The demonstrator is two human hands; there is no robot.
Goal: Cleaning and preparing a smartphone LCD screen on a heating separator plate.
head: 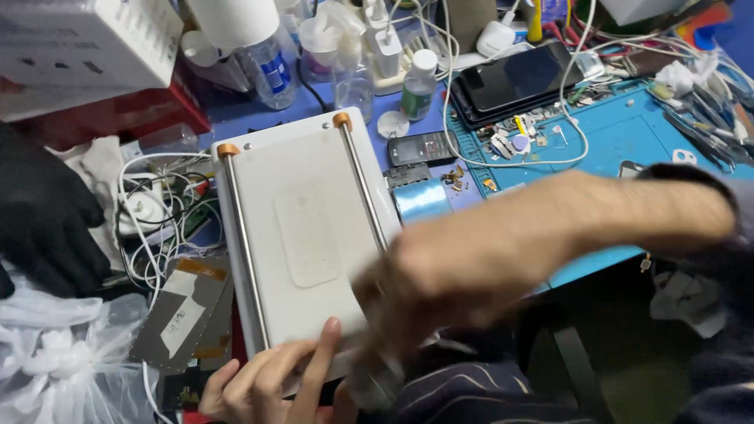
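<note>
A white flat heating plate machine with two metal rails and orange end caps lies in the middle. My left hand rests at its near edge, fingers spread, with one finger lying on the plate. My right hand crosses over the machine's right near corner; it is blurred by motion, so I cannot tell whether it holds anything. A small translucent pad lies on the plate's centre.
A blue work mat at right carries small parts, tools and a dark phone. Bottles, white cables and a charger sit behind. A black glove and a plastic bag lie at left.
</note>
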